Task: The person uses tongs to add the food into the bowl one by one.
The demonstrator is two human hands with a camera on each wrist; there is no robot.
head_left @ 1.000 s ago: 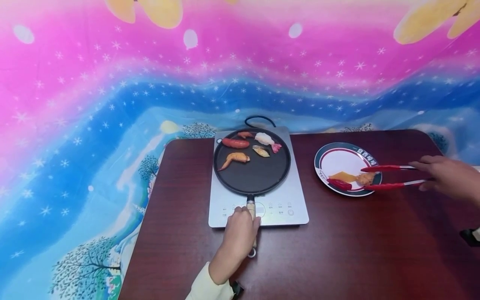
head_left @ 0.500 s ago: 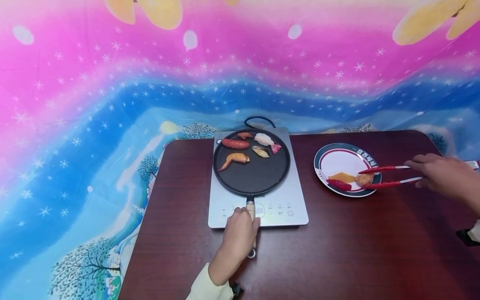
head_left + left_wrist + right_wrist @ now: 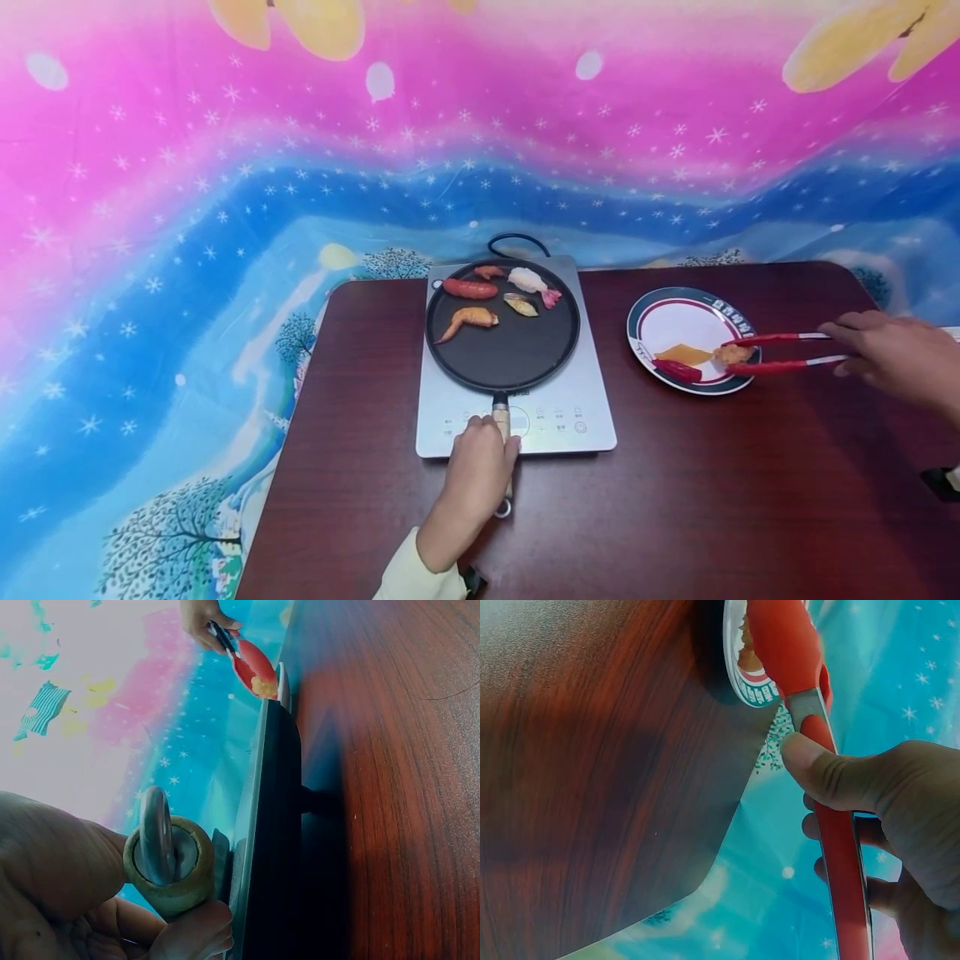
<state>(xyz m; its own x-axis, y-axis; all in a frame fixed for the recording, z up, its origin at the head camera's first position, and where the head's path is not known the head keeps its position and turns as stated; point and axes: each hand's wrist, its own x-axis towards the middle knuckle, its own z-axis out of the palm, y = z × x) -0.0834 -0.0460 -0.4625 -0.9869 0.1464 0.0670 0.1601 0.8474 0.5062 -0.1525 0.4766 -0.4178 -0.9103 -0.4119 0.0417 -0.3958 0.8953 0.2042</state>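
My left hand (image 3: pixel 480 471) grips the wooden handle (image 3: pixel 502 415) of a black flat frying pan (image 3: pixel 502 358); the handle's end with its metal ring (image 3: pixel 156 836) shows in the left wrist view. My right hand (image 3: pixel 896 354) holds red-and-silver tongs (image 3: pixel 787 337), thumb along one arm in the right wrist view. The tong tips stand on both sides of a golden fried piece (image 3: pixel 733 355) at the right of a white plate (image 3: pixel 645 310) with a dark green rim. Beside that piece lie a yellow slice (image 3: pixel 684 353) and a dark red piece (image 3: pixel 678 370).
Under the pan is a silver induction cooker (image 3: pixel 592 408). The pan bears a sausage (image 3: pixel 470 288), a chicken wing (image 3: pixel 471 317), a shrimp sushi (image 3: pixel 528 279) and smaller pieces. A cable (image 3: pixel 520 237) loops behind. A patterned cloth (image 3: pixel 375 175) hangs past the brown table (image 3: pixel 712 492).
The tong arms have drawn slightly closer together around the fried piece. My right hand has shifted a little; my left hand, the pan and the food in it stay put.
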